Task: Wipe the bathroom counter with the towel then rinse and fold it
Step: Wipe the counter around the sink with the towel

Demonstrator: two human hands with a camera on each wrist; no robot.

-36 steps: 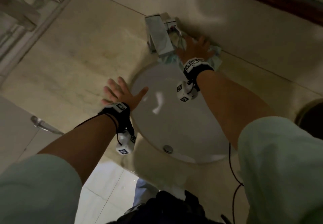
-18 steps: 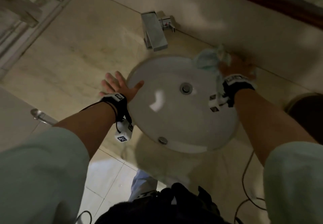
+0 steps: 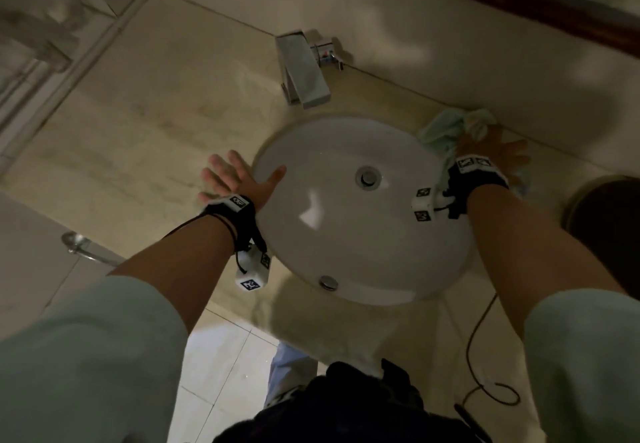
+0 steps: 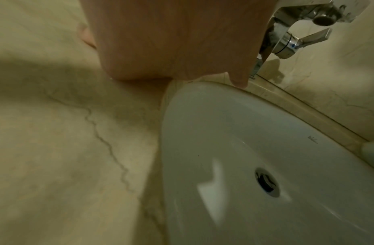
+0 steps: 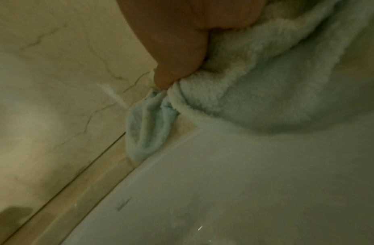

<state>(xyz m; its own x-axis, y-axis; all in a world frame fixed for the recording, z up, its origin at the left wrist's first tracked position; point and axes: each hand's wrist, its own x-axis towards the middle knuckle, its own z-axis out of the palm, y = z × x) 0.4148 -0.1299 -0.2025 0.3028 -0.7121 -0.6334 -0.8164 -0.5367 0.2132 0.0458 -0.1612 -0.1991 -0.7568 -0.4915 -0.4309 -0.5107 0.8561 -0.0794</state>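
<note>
One towel (image 3: pixel 450 127) lies under the flat, seemingly spread right hand (image 3: pixel 491 148); left hand (image 3: pixel 235 179) splayed on counter (image 3: pixel 138 138).

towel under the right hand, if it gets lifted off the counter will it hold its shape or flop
Likely floppy: the towel is bunched in soft folds under the right hand. It looks fluffy, so probably light unless wet. A loose end would likely dangle.

Counter (image 3: pixel 145 124): veined beige stone, smooth, dull sheen. Basin (image 3: pixel 346 235): glossy white ceramic. Tap (image 3: pixel 304 68) and drain fitting (image 3: pixel 369 176): polished, reflective metal. Towel (image 5: pixel 266 92): pale green cloth, fluffy looped pile, matt.
</note>
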